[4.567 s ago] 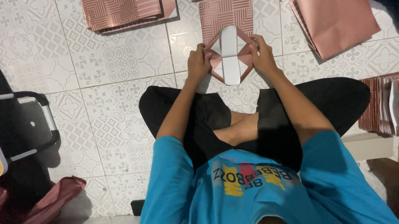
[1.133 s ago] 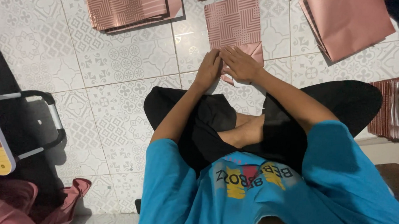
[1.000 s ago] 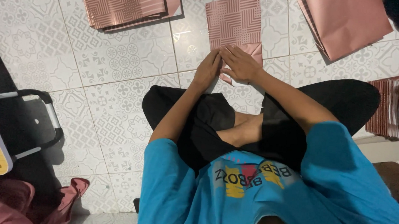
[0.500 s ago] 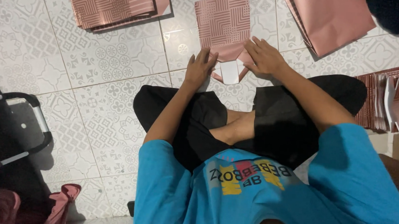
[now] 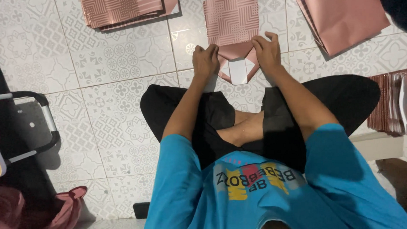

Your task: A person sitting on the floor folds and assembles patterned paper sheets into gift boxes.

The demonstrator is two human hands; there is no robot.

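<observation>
Just beyond the crossed legs (image 5: 257, 116), the pink paper bag (image 5: 231, 27) lies flat on the tiled floor (image 5: 100, 102). The left hand (image 5: 205, 60) and right hand (image 5: 267, 51) press open-palmed on its folded bottom flaps either side of the white insert (image 5: 238, 71). Even pressure along both creases should keep the base square; beyond the bag lie more pink sheets (image 5: 121, 5).

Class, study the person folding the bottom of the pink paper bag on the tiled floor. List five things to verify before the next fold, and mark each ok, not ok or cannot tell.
1. Left hand presses the paper bag's left flap: ok.
2. Right hand presses the right flap: ok.
3. White card insert sits centred between the flaps: ok.
4. Bag lies flat on the tiled floor: ok.
5. Glue on the flaps: cannot tell.
</observation>
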